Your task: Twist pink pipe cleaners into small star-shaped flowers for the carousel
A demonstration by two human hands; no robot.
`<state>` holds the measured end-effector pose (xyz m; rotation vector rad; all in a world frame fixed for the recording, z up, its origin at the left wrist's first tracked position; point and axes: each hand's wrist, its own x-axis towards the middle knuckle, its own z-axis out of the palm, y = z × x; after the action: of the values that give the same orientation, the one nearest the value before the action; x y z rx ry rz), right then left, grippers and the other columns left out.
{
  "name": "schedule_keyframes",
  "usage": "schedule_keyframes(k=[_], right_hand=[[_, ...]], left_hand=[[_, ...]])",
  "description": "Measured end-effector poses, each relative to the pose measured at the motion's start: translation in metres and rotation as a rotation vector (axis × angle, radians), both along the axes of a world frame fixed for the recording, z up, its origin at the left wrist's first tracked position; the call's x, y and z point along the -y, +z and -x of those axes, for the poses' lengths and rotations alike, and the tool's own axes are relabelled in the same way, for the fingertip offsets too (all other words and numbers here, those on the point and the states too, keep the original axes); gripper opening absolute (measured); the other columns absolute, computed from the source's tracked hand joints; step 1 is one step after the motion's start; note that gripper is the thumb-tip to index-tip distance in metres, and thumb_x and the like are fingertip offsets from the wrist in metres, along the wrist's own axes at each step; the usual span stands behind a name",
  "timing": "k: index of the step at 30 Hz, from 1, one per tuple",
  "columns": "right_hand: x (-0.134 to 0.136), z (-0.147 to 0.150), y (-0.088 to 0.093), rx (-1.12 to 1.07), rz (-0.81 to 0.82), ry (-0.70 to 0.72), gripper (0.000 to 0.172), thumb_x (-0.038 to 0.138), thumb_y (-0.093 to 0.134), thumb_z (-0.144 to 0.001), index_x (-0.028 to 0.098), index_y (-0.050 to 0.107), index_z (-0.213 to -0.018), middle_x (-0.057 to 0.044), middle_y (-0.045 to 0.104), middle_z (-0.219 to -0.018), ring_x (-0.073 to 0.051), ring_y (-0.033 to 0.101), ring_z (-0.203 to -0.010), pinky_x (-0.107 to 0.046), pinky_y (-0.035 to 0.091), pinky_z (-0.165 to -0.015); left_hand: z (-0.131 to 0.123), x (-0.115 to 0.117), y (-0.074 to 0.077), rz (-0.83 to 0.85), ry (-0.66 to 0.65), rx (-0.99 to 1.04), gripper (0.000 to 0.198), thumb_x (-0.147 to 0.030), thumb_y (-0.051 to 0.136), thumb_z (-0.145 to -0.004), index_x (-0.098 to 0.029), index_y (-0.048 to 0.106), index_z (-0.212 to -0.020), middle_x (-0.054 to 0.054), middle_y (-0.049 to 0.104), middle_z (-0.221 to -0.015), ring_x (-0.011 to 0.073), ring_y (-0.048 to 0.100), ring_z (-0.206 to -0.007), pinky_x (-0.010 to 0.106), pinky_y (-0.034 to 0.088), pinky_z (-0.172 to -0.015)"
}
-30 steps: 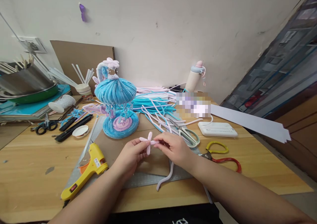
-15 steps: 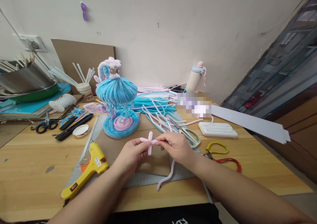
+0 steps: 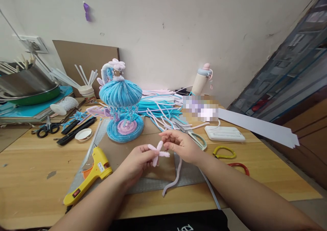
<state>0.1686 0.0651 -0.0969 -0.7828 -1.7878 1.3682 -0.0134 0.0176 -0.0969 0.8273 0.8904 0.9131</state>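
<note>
Fuzzy pink flower in the fingers
The left hand (image 3: 138,161) pinches the pink flower (image 3: 158,152); the right hand (image 3: 182,146) has just let go, fingers loosely curled just beside it.

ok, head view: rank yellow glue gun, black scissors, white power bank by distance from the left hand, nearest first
1. yellow glue gun, just left of the left hand.
2. white power bank, right, past the right hand.
3. black scissors, far left on the table.

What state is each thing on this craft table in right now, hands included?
Pink pipe-cleaner flower: pinched in left hand, off the table.
Left hand: shut on the flower.
Right hand: beside the flower, grip unclear.
Yellow glue gun: lying flat.
Pale green scissors: lying, partly hidden.
Blue pipe-cleaner model: standing upright.
</note>
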Motion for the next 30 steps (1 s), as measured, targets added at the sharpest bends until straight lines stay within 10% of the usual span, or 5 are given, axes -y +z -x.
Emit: schedule_keyframes(k=[4,13,24,30], right_hand=[[-0.002,-0.001,-0.001,0.03,0.077,0.155,0.017,0.03,0.065,-0.078,0.015,0.062,-0.086,-0.002,0.06,-0.077,-0.011,0.056,-0.067,-0.023,0.044,-0.06],[0.006,0.007,-0.013,-0.083,-0.188,-0.1,0.013,0.031,0.063,-0.08,0.017,0.061,-0.081,-0.003,0.06,-0.078,-0.014,0.055,-0.072,-0.026,0.043,-0.063],[0.003,0.011,-0.006,-0.111,0.271,-0.002,0.025,0.038,0.066,-0.076,0.015,0.055,-0.079,0.002,0.056,-0.066,-0.008,0.051,-0.056,-0.02,0.039,-0.051],[0.003,0.002,0.0,0.045,0.02,0.116,0.013,0.026,0.063,-0.08,0.016,0.06,-0.088,-0.001,0.059,-0.079,-0.011,0.055,-0.069,-0.023,0.044,-0.064]], left_hand=[[-0.001,0.002,0.002,0.01,-0.071,-0.005,0.021,-0.029,0.066,-0.075,-0.011,0.063,-0.067,-0.001,0.051,-0.051,0.0065,0.04,-0.049,0.019,0.026,-0.049],[0.001,-0.005,0.0,0.001,0.097,0.057,0.016,-0.028,0.069,-0.073,-0.014,0.066,-0.081,0.002,0.058,-0.077,0.0084,0.047,-0.066,0.019,0.035,-0.059],[0.0,-0.001,-0.002,-0.098,-0.011,-0.062,0.022,-0.03,0.063,-0.078,-0.011,0.065,-0.066,0.001,0.052,-0.06,0.0093,0.038,-0.058,0.022,0.029,-0.057],[0.0,-0.001,0.0,-0.078,-0.045,-0.098,0.025,-0.03,0.064,-0.076,-0.012,0.063,-0.059,0.001,0.051,-0.056,0.0101,0.04,-0.059,0.022,0.029,-0.058]])
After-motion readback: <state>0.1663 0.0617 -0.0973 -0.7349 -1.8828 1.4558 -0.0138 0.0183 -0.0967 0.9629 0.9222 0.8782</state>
